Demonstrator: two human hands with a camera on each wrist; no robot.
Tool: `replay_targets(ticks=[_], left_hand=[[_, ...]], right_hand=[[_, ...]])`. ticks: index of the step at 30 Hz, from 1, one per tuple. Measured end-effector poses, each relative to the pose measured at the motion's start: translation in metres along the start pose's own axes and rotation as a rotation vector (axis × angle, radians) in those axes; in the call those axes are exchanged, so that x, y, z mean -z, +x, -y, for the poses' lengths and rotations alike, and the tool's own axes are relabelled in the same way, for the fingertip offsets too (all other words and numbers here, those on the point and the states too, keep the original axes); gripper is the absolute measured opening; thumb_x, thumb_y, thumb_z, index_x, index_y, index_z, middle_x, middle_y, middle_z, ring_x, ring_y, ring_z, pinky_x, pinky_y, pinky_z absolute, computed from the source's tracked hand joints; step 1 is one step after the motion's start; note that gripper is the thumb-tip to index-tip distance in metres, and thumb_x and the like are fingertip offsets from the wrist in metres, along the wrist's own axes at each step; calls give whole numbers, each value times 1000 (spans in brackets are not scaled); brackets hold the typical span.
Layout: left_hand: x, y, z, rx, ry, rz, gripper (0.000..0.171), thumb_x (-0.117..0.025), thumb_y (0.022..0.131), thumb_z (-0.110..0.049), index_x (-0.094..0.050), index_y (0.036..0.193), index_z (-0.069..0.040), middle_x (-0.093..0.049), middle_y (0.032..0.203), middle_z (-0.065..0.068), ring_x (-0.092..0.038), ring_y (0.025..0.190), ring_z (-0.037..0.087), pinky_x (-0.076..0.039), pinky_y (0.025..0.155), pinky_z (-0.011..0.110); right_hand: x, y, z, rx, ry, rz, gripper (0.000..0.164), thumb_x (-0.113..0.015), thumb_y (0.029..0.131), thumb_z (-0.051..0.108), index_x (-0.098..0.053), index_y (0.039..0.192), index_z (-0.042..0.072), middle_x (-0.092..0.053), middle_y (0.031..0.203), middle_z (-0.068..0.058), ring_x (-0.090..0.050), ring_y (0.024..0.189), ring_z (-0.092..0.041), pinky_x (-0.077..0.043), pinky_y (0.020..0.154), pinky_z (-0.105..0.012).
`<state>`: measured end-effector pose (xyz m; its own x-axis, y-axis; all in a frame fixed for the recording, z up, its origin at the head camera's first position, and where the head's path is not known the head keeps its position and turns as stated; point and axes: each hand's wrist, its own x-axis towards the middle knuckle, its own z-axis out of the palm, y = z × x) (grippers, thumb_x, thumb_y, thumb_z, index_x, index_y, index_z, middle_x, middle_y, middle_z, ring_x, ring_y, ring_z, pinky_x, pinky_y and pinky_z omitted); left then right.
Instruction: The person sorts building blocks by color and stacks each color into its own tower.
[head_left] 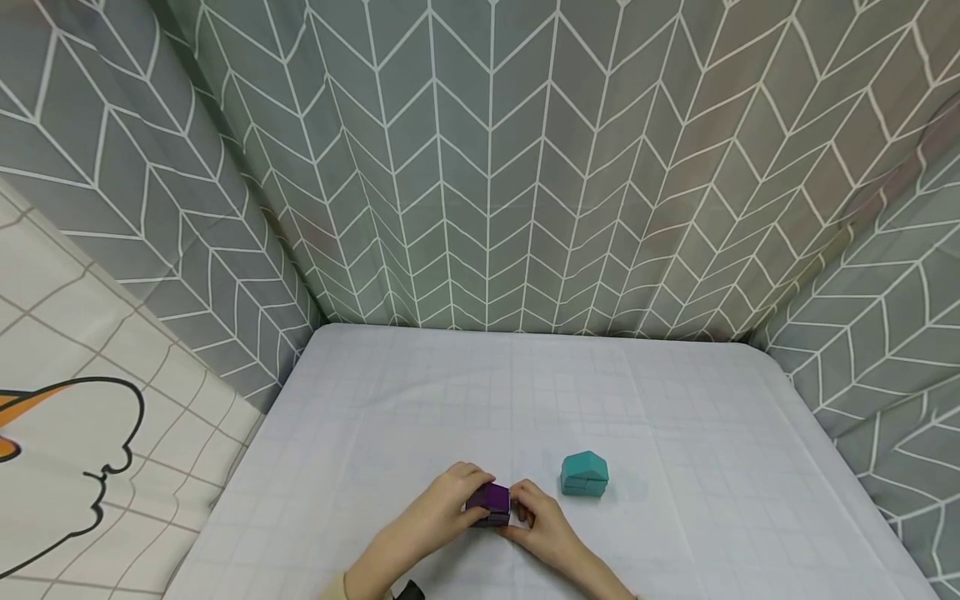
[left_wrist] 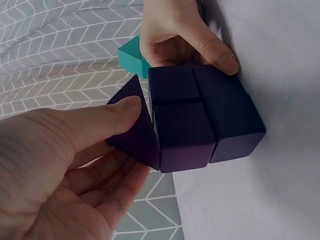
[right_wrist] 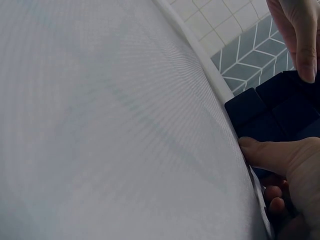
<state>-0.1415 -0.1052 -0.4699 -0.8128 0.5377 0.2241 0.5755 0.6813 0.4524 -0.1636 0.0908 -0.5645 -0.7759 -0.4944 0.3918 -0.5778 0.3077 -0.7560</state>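
My left hand pinches a dark purple triangular block between thumb and fingers. This block sits tilted against the top of several purple blocks, with a thin gap showing along part of the joint in the left wrist view. At the other end of these blocks, my right hand grips the stack with thumb and curled fingers. Its thumb lies on the lower part in the right wrist view, where the other fingers are partly hidden. The blocks stand together on the white-covered table.
A teal house-shaped block stack stands on the table to the right of and behind my hands. Grey chevron curtains hang behind and at both sides. A white grid cloth lies beyond the left edge.
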Motion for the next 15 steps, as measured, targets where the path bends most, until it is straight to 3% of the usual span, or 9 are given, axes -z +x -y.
replay_targets(ticks=[15], left_hand=[[-6, -2, 1, -6, 30, -17, 40, -69, 76, -15, -58, 112, -1, -57, 104, 3, -52, 97, 13, -46, 81, 22]], right_hand=[[0, 0, 2, -2, -3, 4, 31, -76, 67, 15, -58, 91, 21, -49, 85, 11, -43, 61, -7, -38, 50, -13]])
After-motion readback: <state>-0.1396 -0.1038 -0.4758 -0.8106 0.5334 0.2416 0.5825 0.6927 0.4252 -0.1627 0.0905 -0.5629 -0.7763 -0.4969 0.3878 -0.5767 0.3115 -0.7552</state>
